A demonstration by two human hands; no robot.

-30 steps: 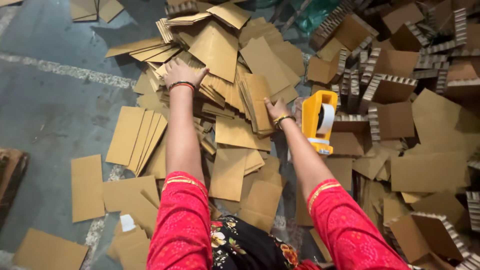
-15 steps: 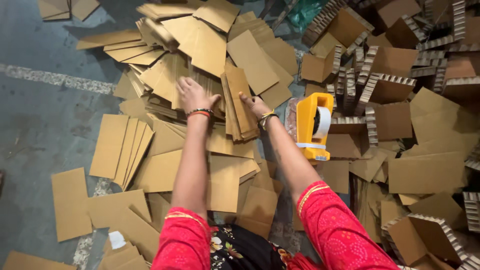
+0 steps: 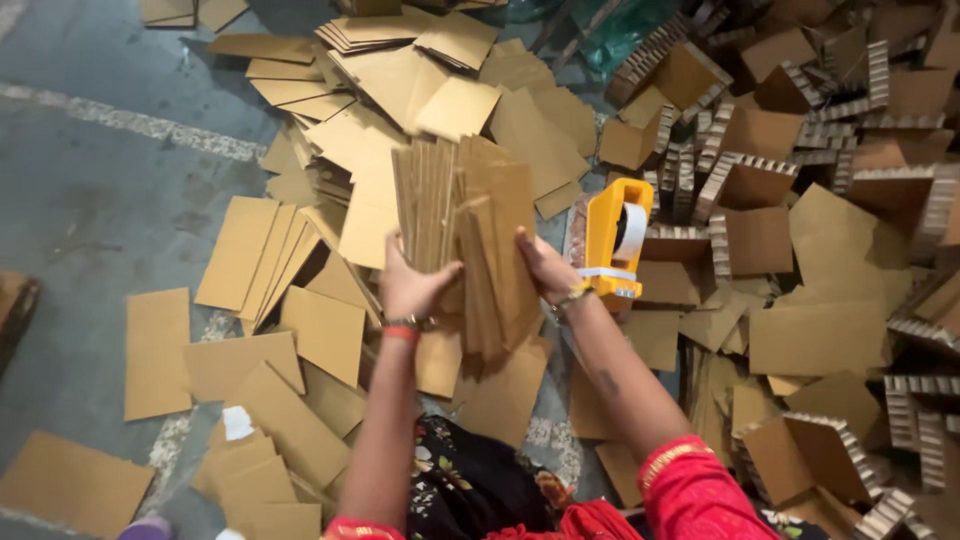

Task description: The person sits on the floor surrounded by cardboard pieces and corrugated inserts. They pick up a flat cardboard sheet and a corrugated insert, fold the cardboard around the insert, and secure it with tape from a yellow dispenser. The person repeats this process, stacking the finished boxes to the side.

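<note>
Your left hand [image 3: 412,288] and right hand [image 3: 545,265] grip 1 gathered cardboard stack [image 3: 465,235]; loose sheets [image 3: 240,250] remain scattered at 9 o'clock.

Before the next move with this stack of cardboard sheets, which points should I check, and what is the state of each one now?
1. Left hand grips the cardboard stack: ok.
2. Right hand presses the stack's other side: ok.
3. Sheets aligned: not ok, some stick out unevenly at the bottom.
4. Stack lifted clear of the loose cardboard pile: ok.
5. Yellow tape dispenser apart from the stack: ok, it stands just beside the right hand.
6. Number of sheets held: cannot tell.
</note>
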